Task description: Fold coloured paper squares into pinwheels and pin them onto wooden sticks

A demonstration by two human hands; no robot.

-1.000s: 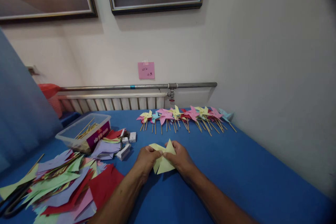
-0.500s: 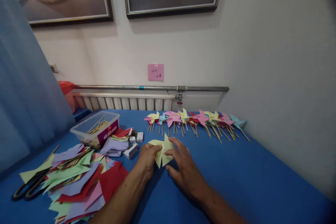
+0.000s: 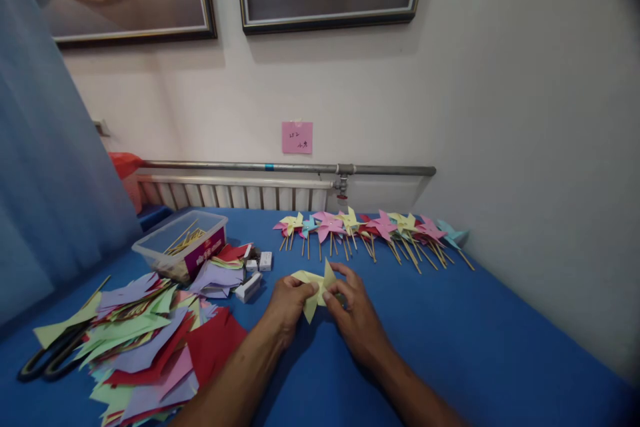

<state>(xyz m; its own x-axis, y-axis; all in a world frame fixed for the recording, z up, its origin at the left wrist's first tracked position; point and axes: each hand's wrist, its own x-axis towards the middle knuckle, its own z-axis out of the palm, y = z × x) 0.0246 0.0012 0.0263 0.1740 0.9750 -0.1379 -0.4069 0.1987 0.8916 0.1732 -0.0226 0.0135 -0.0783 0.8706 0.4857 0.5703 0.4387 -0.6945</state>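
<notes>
A pale yellow cut paper square [image 3: 316, 287], partly folded into a pinwheel shape, is held just above the blue table [image 3: 450, 333] in front of me. My left hand [image 3: 289, 303] pinches its left flaps, fingers closed on the paper. My right hand [image 3: 356, 310] grips its right side, fingers curled over the folded points. Both forearms reach in from the bottom edge.
A row of finished paper pinwheels on sticks [image 3: 370, 230] lies at the table's far side. At left are a heap of coloured paper pieces [image 3: 145, 340], black scissors [image 3: 47, 357], a clear plastic box of sticks [image 3: 180, 250] and small white boxes [image 3: 250, 287]. A radiator [image 3: 235, 193] runs along the wall.
My right hand, lying flat and open beside the paper half a second ago, has closed on its right side again. The camera view has shifted slightly.
</notes>
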